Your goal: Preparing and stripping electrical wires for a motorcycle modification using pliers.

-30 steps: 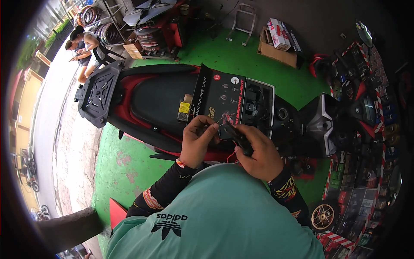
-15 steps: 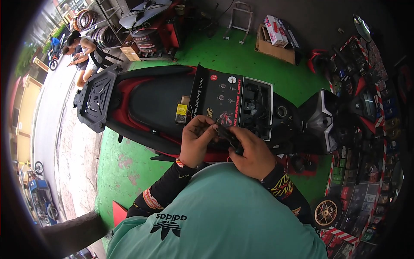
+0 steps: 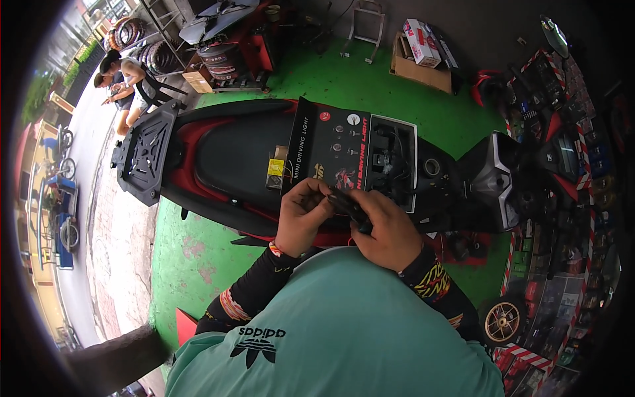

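My left hand (image 3: pixel 304 218) pinches at the tip of a black hand tool, pliers by the look of it (image 3: pixel 352 215), with whatever is between those fingertips too small to make out. My right hand (image 3: pixel 389 231) is wrapped round that tool, its fingertips close to my left thumb. Both hands are just over the near edge of an opened black product box (image 3: pixel 331 145), whose compartment holds black parts and cables (image 3: pixel 387 159). The box lies across the seat (image 3: pixel 245 152) of a black and red scooter. A small carton with a yellow label (image 3: pixel 276 169) sits left of the box.
The scooter's rear rack (image 3: pixel 145 152) is at left, its front cowl (image 3: pixel 496 178) at right. Two people (image 3: pixel 122 86) sit by the street. Tire stacks (image 3: pixel 159 58), cardboard boxes (image 3: pixel 417 59), a gold wheel (image 3: pixel 501 319) and a glass display (image 3: pixel 569 278) surround the green floor (image 3: pixel 192 264).
My right hand has moved slightly up and left, and the tool's tip is closer to my left fingertips. Vehicles have moved along the street at the left.
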Demonstrator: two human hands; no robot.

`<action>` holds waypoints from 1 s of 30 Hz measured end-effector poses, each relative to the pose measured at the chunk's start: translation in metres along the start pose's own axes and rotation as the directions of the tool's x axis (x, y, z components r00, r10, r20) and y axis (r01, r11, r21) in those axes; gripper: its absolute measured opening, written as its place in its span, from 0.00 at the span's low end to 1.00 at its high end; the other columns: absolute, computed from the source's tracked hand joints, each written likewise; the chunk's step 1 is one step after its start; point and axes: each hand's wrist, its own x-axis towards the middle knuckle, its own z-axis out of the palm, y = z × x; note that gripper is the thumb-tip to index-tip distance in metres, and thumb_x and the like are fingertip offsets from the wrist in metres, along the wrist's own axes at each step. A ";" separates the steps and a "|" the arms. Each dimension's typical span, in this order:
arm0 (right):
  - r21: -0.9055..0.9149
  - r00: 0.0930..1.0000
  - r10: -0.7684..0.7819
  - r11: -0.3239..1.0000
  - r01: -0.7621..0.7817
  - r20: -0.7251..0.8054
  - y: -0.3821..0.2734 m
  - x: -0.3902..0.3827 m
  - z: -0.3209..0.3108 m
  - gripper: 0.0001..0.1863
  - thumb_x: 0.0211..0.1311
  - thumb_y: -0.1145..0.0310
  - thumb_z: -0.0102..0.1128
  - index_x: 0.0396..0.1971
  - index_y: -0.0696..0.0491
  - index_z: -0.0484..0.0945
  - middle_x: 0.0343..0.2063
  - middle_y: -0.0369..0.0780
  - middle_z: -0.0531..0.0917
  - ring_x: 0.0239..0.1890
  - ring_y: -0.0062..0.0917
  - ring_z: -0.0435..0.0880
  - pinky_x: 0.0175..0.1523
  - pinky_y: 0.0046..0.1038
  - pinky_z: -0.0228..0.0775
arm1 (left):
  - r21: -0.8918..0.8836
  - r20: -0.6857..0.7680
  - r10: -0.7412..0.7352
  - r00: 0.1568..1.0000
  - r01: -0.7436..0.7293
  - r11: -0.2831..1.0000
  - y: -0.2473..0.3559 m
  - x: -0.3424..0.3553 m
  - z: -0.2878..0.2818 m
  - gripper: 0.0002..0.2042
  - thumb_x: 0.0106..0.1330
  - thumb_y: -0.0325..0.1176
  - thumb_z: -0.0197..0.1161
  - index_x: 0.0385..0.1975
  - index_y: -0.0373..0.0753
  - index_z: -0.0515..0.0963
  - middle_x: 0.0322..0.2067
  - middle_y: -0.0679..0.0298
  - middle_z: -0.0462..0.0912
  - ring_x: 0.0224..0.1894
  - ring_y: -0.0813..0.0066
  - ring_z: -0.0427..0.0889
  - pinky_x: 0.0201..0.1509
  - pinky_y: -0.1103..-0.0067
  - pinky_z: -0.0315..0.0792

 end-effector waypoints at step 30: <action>-0.200 0.997 -0.066 0.978 0.055 -0.048 -0.004 -0.003 -0.008 0.35 0.47 0.73 0.69 0.61 0.50 0.73 0.37 0.43 0.77 0.39 0.40 0.81 0.42 0.41 0.76 | -0.020 -0.049 -0.022 0.999 0.021 1.000 -0.004 -0.002 0.000 0.05 0.68 0.20 0.62 0.40 0.33 0.74 0.33 0.68 0.82 0.33 0.87 0.78 0.38 0.87 0.73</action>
